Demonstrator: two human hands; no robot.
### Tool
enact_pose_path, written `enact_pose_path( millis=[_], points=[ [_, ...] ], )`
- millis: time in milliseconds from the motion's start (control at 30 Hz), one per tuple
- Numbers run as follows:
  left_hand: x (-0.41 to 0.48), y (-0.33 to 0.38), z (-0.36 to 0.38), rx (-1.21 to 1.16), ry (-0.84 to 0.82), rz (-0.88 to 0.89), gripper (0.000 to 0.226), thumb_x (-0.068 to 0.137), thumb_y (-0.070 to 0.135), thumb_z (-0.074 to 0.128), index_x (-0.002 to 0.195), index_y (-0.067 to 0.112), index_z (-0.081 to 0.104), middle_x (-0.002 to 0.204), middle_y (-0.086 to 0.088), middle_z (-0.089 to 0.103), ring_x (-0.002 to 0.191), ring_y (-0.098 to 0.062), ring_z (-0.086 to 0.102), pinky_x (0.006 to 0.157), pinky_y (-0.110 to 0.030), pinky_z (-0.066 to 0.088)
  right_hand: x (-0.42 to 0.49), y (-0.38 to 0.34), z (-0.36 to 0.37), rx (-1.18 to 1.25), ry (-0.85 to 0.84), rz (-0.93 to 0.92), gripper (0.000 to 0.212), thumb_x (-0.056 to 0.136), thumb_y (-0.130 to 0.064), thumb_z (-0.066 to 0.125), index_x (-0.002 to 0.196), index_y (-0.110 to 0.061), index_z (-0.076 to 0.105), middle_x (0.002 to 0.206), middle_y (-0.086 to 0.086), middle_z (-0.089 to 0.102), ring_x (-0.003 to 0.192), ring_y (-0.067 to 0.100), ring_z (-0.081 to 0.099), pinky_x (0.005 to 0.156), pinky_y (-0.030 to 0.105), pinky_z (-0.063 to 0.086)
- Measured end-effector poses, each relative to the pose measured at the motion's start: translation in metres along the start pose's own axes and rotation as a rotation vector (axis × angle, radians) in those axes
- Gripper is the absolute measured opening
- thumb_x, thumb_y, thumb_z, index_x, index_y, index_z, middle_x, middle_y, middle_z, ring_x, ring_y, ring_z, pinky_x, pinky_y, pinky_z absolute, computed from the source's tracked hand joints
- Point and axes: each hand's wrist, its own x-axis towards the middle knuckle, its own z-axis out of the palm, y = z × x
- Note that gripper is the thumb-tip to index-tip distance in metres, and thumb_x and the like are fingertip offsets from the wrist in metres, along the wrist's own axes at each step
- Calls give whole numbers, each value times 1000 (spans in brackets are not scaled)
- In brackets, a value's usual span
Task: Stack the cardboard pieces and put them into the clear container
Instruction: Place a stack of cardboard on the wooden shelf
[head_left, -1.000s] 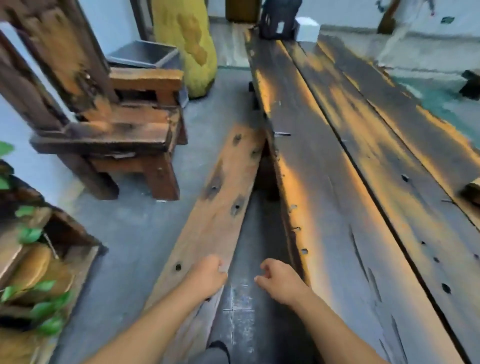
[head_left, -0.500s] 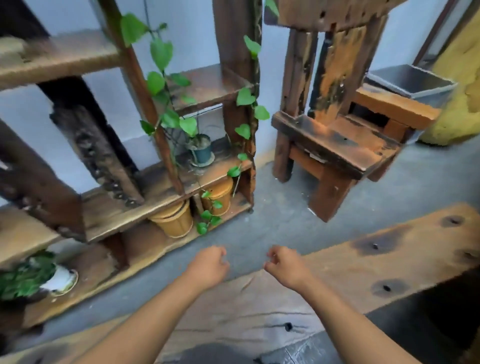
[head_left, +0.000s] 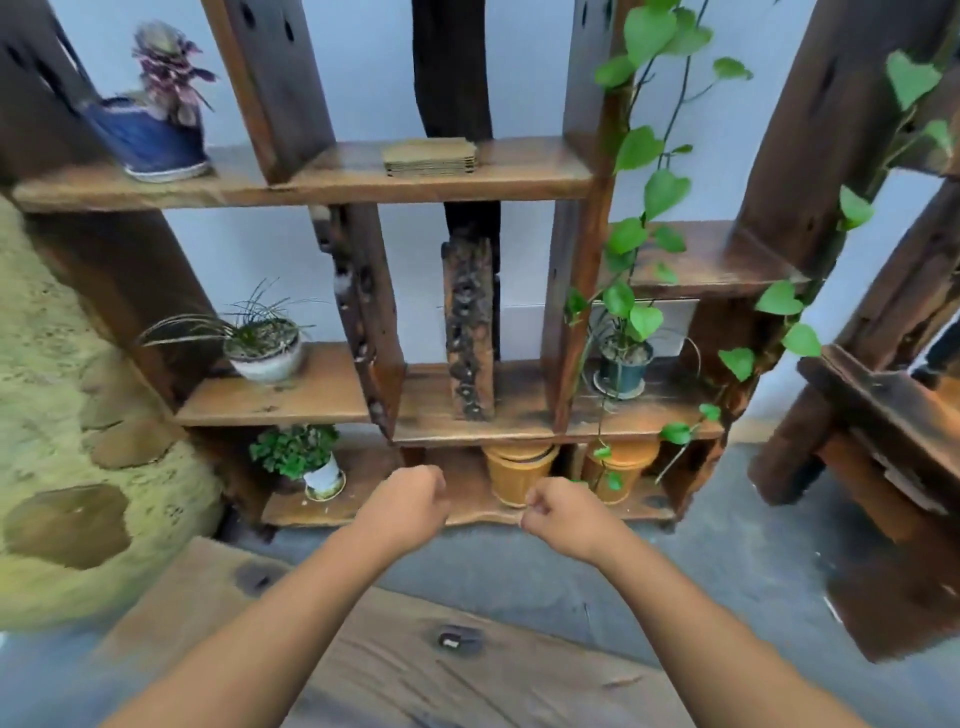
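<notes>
A small stack of tan cardboard pieces (head_left: 430, 156) lies on the upper shelf of a dark wooden shelf unit (head_left: 519, 171), near its middle. My left hand (head_left: 410, 501) and my right hand (head_left: 563, 512) are held out in front of me at the level of the bottom shelf, far below the stack. Both are closed into loose fists and hold nothing. No clear container is in view.
The shelves carry several potted plants (head_left: 265, 348) and two orange clay pots (head_left: 517, 475); a green vine (head_left: 644, 228) climbs the right post. A wooden bench plank (head_left: 395, 654) lies between me and the shelf. A yellow rock-like form (head_left: 57, 415) stands left, wooden furniture (head_left: 883, 415) right.
My view has swung left from the long table and chair to face the shelf unit head-on. Both fists stay closed and empty in front of me.
</notes>
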Motion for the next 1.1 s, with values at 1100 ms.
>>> enact_pose_path(
  millis=[1100],
  points=[
    [261, 4, -316, 43, 501, 254, 26, 86, 37, 57, 101, 20, 69, 95, -3, 71, 85, -23, 66, 79, -40, 59, 243, -261, -234, -66, 455, -235, 14, 89, -32, 62, 94, -19, 65, 90, 3, 70, 85, 20, 67, 74, 36, 55]
  ],
)
